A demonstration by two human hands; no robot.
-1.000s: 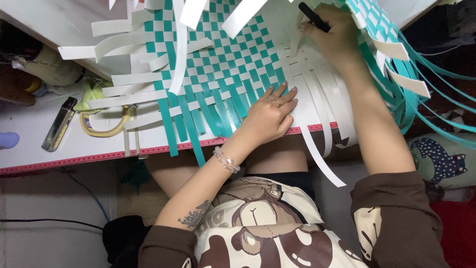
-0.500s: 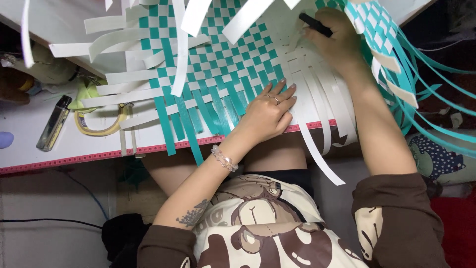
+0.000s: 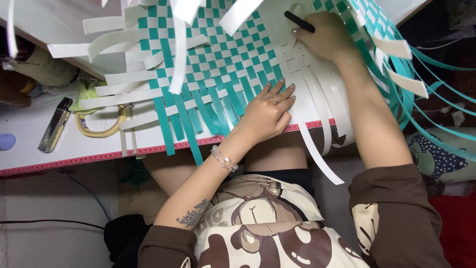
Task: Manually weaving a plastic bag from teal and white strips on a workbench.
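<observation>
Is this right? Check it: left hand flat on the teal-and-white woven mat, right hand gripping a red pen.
Not quite. The head view shows the pen in the right hand is black, not red. The left hand does lie flat on the teal-and-white woven mat.

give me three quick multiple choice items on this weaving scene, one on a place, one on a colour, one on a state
1. Where does the left hand rest?
A. on the woven mat
B. on the lap
C. on the lighter

2. What colours are the woven strips?
A. red and black
B. teal and white
C. yellow and blue

3. What is the right hand doing?
A. lying open, empty
B. gripping a black pen
C. holding scissors

Answers:
1 A, its palm lies flat on the mat's near edge.
2 B, teal and white squares alternate.
3 B, its fingers close around the pen.
</observation>
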